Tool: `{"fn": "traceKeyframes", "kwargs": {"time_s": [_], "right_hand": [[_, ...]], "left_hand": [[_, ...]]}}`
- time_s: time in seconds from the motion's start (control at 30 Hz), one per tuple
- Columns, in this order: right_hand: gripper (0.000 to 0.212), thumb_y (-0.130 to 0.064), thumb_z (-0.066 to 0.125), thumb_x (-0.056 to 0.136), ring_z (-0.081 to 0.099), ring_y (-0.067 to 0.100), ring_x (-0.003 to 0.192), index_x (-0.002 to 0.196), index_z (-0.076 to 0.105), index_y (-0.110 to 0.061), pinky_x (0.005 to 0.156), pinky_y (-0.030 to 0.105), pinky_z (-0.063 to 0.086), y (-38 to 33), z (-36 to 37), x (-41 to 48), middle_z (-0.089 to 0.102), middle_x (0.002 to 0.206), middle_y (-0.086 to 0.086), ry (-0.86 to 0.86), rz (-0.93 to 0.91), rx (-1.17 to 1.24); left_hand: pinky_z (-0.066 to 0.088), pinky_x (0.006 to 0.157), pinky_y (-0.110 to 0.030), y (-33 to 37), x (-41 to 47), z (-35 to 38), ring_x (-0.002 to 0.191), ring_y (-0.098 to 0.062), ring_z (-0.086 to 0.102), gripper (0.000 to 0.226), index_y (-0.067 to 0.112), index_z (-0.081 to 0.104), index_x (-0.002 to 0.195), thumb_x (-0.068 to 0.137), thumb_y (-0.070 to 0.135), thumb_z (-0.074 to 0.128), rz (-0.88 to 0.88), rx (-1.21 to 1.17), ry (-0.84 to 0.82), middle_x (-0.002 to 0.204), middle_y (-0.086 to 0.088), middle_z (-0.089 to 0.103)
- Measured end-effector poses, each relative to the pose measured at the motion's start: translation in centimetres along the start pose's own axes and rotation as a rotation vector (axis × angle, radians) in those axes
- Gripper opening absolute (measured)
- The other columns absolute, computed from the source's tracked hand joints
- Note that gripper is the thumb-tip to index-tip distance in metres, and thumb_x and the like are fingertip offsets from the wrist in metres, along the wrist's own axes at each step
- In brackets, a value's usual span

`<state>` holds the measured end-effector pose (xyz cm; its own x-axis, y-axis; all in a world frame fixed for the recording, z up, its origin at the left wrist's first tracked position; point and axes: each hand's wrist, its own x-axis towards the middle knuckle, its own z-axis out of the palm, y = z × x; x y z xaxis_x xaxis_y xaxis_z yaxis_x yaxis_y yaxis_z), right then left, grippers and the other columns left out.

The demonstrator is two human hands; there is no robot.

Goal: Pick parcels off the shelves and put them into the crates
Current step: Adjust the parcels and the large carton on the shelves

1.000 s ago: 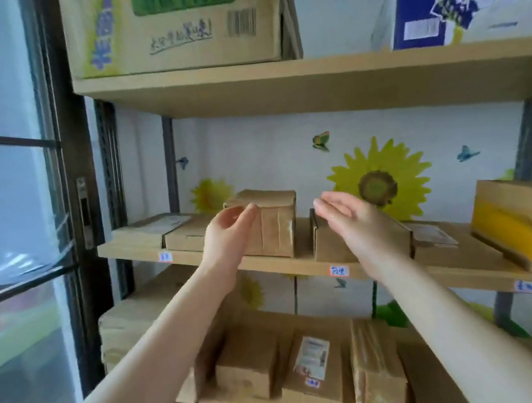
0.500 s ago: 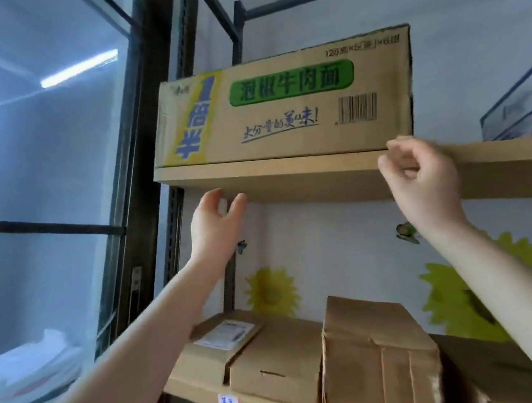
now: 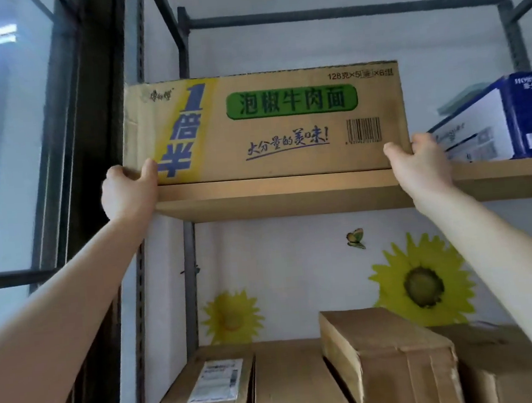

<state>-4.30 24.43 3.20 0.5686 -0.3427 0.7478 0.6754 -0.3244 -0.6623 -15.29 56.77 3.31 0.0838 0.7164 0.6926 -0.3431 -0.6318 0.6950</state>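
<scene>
A large brown cardboard carton [image 3: 286, 154] with a green label, blue and yellow print and a barcode stands on the top wooden shelf [image 3: 290, 195]. My left hand [image 3: 129, 193] grips its lower left corner, thumb on the front face. My right hand [image 3: 417, 167] grips its lower right corner the same way. Both arms reach up from below. The fingers behind the carton are hidden.
A blue and white box [image 3: 503, 120] stands to the right on the same shelf. On the shelf below sit several brown parcels [image 3: 387, 362], one with a white label [image 3: 215, 381]. A dark window frame [image 3: 91, 153] stands at the left. Sunflower stickers decorate the wall.
The view has tilted up from the middle shelf to the top shelf. Both hands rose from the small parcels and now hold the large carton's lower corners.
</scene>
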Motion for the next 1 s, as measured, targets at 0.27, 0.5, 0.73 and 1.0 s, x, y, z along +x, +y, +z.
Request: {"fn": "traceKeyframes", "kwargs": {"time_s": [0.27, 0.5, 0.73, 1.0], "right_hand": [[0.05, -0.041, 0.045, 0.091, 0.047, 0.025, 0.121, 0.134, 0.043, -0.015, 0.087, 0.033, 0.037, -1.4, -4.8, -0.2, 0.05, 0.134, 0.004, 0.082, 0.029, 0.11], [0.037, -0.031, 0.036, 0.098, 0.052, 0.025, 0.108, 0.123, 0.052, -0.01, 0.086, 0.032, 0.038, -3.5, -9.8, -3.1, 0.057, 0.119, 0.007, 0.131, -0.032, 0.11], [0.038, -0.037, 0.053, 0.09, 0.05, 0.019, 0.083, 0.11, 0.055, -0.005, 0.064, 0.026, 0.034, -1.6, -12.1, -7.7, 0.057, 0.094, 0.002, 0.058, -0.056, 0.056], [0.068, -0.06, 0.063, 0.074, 0.056, 0.022, 0.111, 0.12, 0.048, -0.012, 0.099, 0.04, 0.042, 3.2, -14.3, -15.1, 0.061, 0.117, 0.001, -0.272, 0.056, 0.06]], "left_hand": [[0.034, 0.103, -0.035, 3.6, -2.0, -3.0, 0.122, -0.029, 0.042, 0.066, 0.006, 0.052, 0.121, 0.078, 0.056, 0.057, -0.011, -0.05, 0.137, 0.132, -0.015, 0.043], [0.03, 0.106, -0.034, 5.9, -5.2, -6.7, 0.127, -0.028, 0.039, 0.068, 0.008, 0.048, 0.127, 0.079, 0.054, 0.061, -0.012, -0.038, 0.106, 0.135, -0.015, 0.042], [0.035, 0.103, -0.037, 4.3, -10.5, -10.1, 0.124, -0.029, 0.044, 0.063, 0.008, 0.04, 0.134, 0.085, 0.041, 0.062, -0.062, -0.1, 0.036, 0.139, -0.012, 0.037], [0.039, 0.098, -0.03, -0.5, -16.6, -12.7, 0.124, -0.022, 0.048, 0.081, 0.013, 0.032, 0.138, 0.075, 0.044, 0.072, -0.151, -0.294, -0.129, 0.137, -0.007, 0.046]]}}
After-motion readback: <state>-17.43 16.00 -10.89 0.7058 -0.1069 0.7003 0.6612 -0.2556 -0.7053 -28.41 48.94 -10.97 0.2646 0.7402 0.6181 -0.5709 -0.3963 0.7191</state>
